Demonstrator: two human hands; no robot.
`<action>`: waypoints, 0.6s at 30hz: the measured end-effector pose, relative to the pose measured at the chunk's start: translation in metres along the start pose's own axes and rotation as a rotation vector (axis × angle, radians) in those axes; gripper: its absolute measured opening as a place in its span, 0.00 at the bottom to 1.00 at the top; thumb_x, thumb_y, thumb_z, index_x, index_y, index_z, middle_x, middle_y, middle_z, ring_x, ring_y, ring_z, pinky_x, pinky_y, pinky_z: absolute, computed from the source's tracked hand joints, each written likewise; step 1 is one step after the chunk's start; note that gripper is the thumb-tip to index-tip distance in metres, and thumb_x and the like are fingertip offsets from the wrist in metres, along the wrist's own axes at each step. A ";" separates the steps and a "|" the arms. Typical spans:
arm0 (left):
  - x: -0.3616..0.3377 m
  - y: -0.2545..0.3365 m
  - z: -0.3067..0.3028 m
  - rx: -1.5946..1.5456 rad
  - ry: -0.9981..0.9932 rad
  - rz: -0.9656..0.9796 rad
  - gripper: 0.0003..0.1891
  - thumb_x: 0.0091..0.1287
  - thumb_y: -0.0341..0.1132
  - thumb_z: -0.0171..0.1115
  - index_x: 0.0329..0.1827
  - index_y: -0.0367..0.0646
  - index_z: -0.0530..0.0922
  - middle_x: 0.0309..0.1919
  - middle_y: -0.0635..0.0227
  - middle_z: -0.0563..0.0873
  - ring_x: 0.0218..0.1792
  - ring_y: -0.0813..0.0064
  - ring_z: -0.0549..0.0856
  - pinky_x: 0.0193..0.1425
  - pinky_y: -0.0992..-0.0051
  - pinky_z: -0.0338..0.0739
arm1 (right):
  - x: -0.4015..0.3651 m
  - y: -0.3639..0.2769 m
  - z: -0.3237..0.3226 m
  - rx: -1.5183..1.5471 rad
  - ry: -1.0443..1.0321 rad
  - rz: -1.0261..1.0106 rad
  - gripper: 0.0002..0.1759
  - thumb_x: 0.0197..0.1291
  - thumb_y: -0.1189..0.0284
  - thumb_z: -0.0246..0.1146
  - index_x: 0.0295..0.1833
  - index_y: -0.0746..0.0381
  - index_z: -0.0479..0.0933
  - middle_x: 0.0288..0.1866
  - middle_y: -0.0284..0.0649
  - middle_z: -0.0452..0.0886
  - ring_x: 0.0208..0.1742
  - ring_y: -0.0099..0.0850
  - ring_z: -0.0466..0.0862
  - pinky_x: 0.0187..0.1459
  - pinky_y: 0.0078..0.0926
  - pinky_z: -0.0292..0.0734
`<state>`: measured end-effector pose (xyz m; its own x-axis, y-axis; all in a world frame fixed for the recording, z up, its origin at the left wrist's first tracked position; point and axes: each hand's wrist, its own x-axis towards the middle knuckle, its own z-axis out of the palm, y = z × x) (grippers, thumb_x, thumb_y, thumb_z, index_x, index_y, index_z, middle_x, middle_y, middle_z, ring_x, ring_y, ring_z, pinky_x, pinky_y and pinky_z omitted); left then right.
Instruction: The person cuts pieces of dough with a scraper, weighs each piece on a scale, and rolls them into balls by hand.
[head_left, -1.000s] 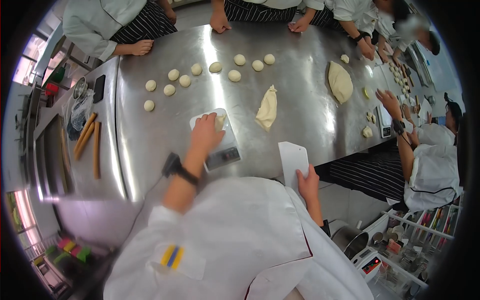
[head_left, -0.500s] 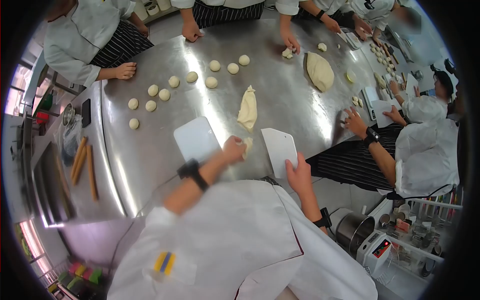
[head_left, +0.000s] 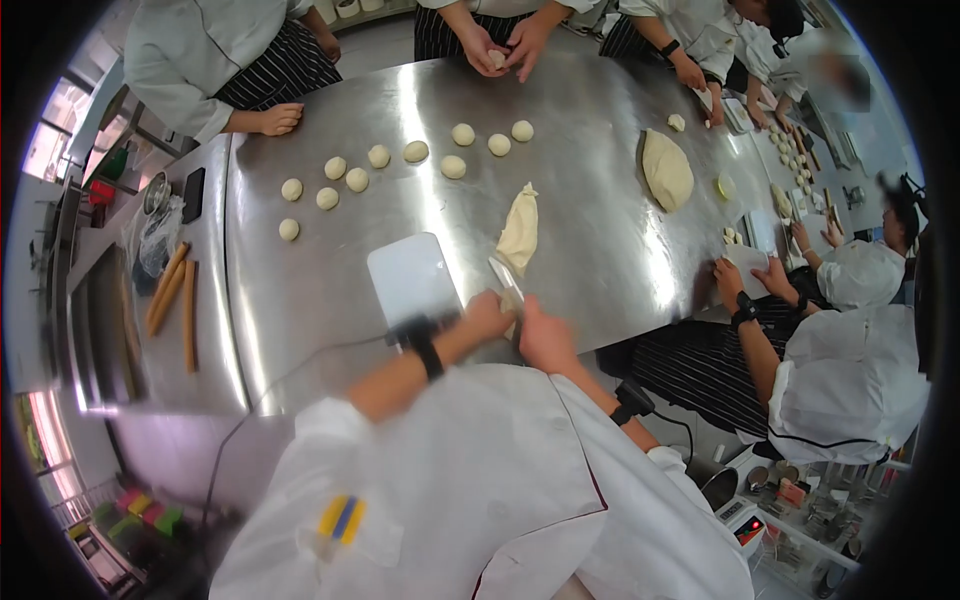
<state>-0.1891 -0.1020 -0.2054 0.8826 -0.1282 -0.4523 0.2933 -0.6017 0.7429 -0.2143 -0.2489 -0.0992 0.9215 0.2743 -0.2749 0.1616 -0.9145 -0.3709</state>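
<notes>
My right hand (head_left: 547, 338) is closed around a white dough scraper (head_left: 503, 270), which is turned nearly edge-on. Close against it, my left hand (head_left: 488, 316) has its fingers closed on a small piece of dough (head_left: 511, 299), largely hidden by the fingers and the scraper. Just beyond the scraper lies a long, tapered strip of dough (head_left: 519, 232) on the metal table. A white square plate (head_left: 415, 272), possibly a scale's top, sits left of my hands, partly behind my left wrist.
Several round dough balls (head_left: 453, 167) are spread across the steel table (head_left: 330, 270). A large dough lump (head_left: 667, 172) rests at right. Wooden rolling pins (head_left: 190, 315) lie on the left counter. One co-worker's hands (head_left: 500, 50) hold dough across the table; another person (head_left: 850, 370) works at right.
My right hand has brought the scraper leftward to my left hand, turning it from face-on to edge-on. A co-worker opposite has lifted dough off the table. The whole view has shifted slightly.
</notes>
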 end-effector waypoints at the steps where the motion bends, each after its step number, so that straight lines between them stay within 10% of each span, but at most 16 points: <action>1: 0.001 0.002 -0.004 0.024 -0.035 -0.016 0.27 0.62 0.42 0.69 0.53 0.25 0.75 0.33 0.52 0.89 0.27 0.66 0.90 0.32 0.71 0.85 | 0.004 -0.005 -0.001 0.016 -0.012 -0.004 0.18 0.63 0.72 0.57 0.57 0.62 0.66 0.34 0.53 0.85 0.35 0.55 0.86 0.34 0.54 0.78; 9: -0.030 0.026 -0.043 -0.374 -0.306 -0.240 0.29 0.60 0.42 0.71 0.55 0.25 0.76 0.38 0.51 0.88 0.29 0.65 0.90 0.31 0.70 0.85 | 0.036 -0.014 0.000 0.048 0.078 -0.023 0.14 0.62 0.74 0.57 0.52 0.63 0.65 0.34 0.53 0.84 0.38 0.57 0.85 0.37 0.55 0.78; 18: -0.084 0.026 -0.128 0.434 0.351 -0.030 0.19 0.61 0.36 0.68 0.54 0.43 0.77 0.46 0.58 0.87 0.45 0.55 0.86 0.50 0.60 0.81 | 0.028 0.031 0.013 0.538 0.484 -0.037 0.18 0.69 0.70 0.57 0.59 0.69 0.68 0.41 0.59 0.83 0.44 0.59 0.84 0.45 0.49 0.77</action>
<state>-0.2087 -0.0056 -0.0852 0.9673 0.1195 -0.2239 0.2075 -0.8801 0.4269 -0.1881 -0.2657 -0.1301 0.9920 0.0264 0.1236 0.1146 -0.6001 -0.7917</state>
